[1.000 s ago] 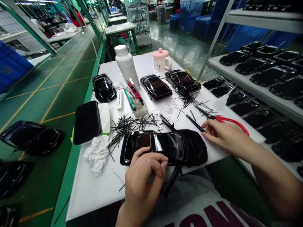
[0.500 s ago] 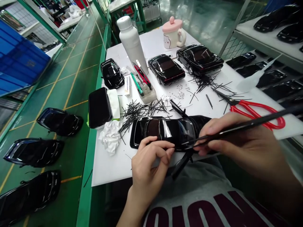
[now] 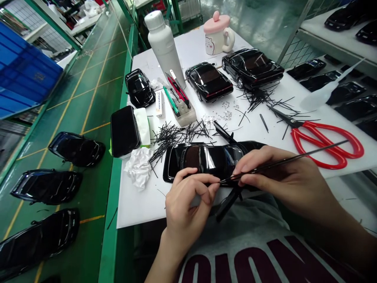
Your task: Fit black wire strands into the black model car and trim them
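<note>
A glossy black model car body [image 3: 206,159] lies sideways at the near edge of the white table [image 3: 141,208]. My left hand [image 3: 188,208] is pinched shut at the car's near side, its fingertips meeting the tip of a tool. My right hand [image 3: 282,182] is closed on long black tweezers [image 3: 282,162], whose point reaches my left fingertips. What the pinch holds is too small to make out. A heap of thin black strips [image 3: 173,135] lies just beyond the car.
Red scissors [image 3: 324,137] lie to the right. Two black model cars [image 3: 210,81] [image 3: 253,67], a third [image 3: 138,88], a white bottle [image 3: 165,43], a pink-lidded mug [image 3: 218,36], a tool holder [image 3: 181,106], a black phone [image 3: 124,131] and crumpled tissue [image 3: 138,167] crowd the table. Car bodies fill the floor left and shelves right.
My right hand left the table by the scissors, took up the tweezers and brought their tip to my left fingertips. The view tilted down and closer.
</note>
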Tool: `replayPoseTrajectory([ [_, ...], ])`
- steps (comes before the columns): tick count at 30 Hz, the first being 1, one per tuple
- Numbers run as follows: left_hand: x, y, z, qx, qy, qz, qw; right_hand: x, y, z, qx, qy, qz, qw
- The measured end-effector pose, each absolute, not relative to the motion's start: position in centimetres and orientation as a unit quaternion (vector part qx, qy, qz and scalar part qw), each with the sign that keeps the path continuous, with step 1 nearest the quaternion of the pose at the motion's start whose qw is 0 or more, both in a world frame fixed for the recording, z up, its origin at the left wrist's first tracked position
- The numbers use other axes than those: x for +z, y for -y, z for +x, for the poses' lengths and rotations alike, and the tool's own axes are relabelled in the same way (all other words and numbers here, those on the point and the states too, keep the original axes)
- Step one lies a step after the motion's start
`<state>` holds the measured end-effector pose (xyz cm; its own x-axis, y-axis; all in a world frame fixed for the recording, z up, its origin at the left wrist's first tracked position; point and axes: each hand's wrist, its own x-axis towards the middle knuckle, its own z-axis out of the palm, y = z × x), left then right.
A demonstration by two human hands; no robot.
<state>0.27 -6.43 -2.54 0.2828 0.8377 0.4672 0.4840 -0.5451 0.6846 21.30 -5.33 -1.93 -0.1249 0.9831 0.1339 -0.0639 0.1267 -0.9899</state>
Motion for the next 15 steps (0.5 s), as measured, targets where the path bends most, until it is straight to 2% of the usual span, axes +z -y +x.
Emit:
replayPoseTrajectory([
  [7,-2.4,6.4,0.2,0.421,-0.425,0.776,0.2,-2.3,5.3,21.9,0.486,0.586,-0.408,0.504],
  [12,-2.8,6.6,-0.9,0.439,-0.473,0.751,0.139,-2.4,4.4,23.2,0.422,0.753,-0.304,0.403],
  [15,-3.2,6.9,-1.0,0.422,-0.499,0.747,0.12,-2.5,4.0,23.5,0.366,0.807,-0.272,0.375],
])
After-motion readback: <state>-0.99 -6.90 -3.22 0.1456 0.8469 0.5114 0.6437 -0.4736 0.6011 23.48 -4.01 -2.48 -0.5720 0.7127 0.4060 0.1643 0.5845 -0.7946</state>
